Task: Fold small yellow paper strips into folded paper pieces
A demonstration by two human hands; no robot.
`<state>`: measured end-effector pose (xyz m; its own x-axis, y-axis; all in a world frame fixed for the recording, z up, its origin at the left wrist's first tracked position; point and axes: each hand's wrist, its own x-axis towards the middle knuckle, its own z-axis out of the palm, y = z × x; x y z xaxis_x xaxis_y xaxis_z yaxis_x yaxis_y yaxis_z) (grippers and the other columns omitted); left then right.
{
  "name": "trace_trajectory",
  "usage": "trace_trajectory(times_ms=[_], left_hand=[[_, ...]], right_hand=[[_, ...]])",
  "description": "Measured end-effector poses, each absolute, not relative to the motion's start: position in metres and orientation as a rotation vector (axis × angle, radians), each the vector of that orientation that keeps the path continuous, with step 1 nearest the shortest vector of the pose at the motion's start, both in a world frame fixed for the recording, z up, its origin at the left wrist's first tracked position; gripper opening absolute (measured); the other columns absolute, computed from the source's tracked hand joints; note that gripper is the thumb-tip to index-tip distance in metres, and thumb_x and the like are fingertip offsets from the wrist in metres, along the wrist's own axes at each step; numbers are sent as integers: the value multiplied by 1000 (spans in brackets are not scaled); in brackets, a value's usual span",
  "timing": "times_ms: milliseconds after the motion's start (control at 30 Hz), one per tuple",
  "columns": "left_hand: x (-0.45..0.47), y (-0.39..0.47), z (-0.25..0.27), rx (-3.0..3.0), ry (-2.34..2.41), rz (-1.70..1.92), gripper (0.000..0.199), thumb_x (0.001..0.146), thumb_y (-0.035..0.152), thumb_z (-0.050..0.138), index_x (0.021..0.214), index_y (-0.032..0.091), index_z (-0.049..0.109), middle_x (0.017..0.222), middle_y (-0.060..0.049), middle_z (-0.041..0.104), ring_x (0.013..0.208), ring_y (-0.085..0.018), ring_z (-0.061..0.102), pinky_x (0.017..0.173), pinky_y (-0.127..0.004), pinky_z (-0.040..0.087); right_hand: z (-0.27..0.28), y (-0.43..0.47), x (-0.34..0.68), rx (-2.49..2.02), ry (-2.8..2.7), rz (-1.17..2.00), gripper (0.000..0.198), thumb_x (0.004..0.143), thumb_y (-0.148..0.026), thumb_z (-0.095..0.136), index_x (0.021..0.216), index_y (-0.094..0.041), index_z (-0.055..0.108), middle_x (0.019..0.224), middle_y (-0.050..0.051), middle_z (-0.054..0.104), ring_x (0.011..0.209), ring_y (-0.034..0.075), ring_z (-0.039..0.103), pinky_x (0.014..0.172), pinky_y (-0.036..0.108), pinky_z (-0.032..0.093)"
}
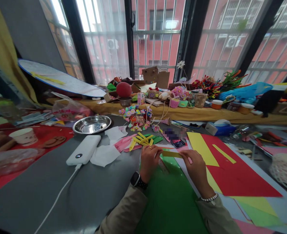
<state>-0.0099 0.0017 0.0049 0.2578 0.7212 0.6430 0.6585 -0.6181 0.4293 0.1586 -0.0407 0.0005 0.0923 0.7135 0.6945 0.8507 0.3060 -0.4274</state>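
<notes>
Head view: both forearms, in olive-grey sleeves, enter from the bottom edge and reach forward over a green sheet (pixel 171 201) on the counter (pixel 55 198). The left hand (pixel 150 159) is raised at the wrist, fingers curled inward, with a dark watch (pixel 136 179) just below it; the right hand (pixel 194 165) angles in from the right, thumb and fingers pinched together, a beaded bracelet (pixel 209 198) at its wrist. Both hands grasp a yellow strip (pixel 172 154), one near each end, above the far part of the green sheet. The strip's long axis runs left to right, dipping slightly toward the right hand, roughly crosswise to the forearms. Both its ends are covered by the fingers, so its full length cannot be confirmed. A narrow, pale marked piece (pixel 163 165) beside the left hand is partly hidden and blurred (possibly a ruler; not verified). Beyond the left hand lies a loose pile of cut yellow pieces (pixel 143 139). The display of the phone (pixel 177 143) is partly obscured by pixelation. The sleeves are cut off by the frame.
</notes>
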Motion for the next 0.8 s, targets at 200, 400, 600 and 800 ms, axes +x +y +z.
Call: trace_trajectory(times_ms=[200, 400, 600, 800], left_hand=[[-15, 6, 4, 2288, 1468, 1394, 14, 76, 19, 43, 77, 17, 57, 77, -3, 59, 75, -15, 51, 71, -30, 37], [-11, -1, 5, 2378, 1181, 1345, 20, 76, 21, 44, 92, 20, 55, 89, -4, 58, 78, -13, 53, 67, -24, 42], [-7, -3, -1, 2559, 1067, 1165, 17, 76, 19, 44, 85, 21, 59, 80, -2, 61, 73, -13, 55, 64, -23, 43], [-6, -2, -3, 2611, 1076, 1171, 20, 78, 22, 41, 90, 20, 56, 84, -3, 60, 75, -13, 55, 65, -23, 43]], right_hand=[[1, -41, 160, -1444, -1626, -209, 16, 77, -27, 44, 74, -18, 56, 72, 5, 60, 70, 18, 51, 66, 31, 37], [-3, -39, 157, -1355, -1721, -211, 13, 76, -25, 45, 74, -18, 56, 71, 4, 59, 71, 18, 50, 65, 31, 39], [-2, -40, 152, -1292, -1811, -169, 11, 77, -22, 45, 75, -19, 55, 71, 4, 57, 72, 17, 50, 65, 30, 39], [-4, -39, 151, -1270, -1814, -139, 11, 77, -22, 44, 76, -19, 55, 71, 3, 57, 72, 17, 50, 66, 30, 40]])
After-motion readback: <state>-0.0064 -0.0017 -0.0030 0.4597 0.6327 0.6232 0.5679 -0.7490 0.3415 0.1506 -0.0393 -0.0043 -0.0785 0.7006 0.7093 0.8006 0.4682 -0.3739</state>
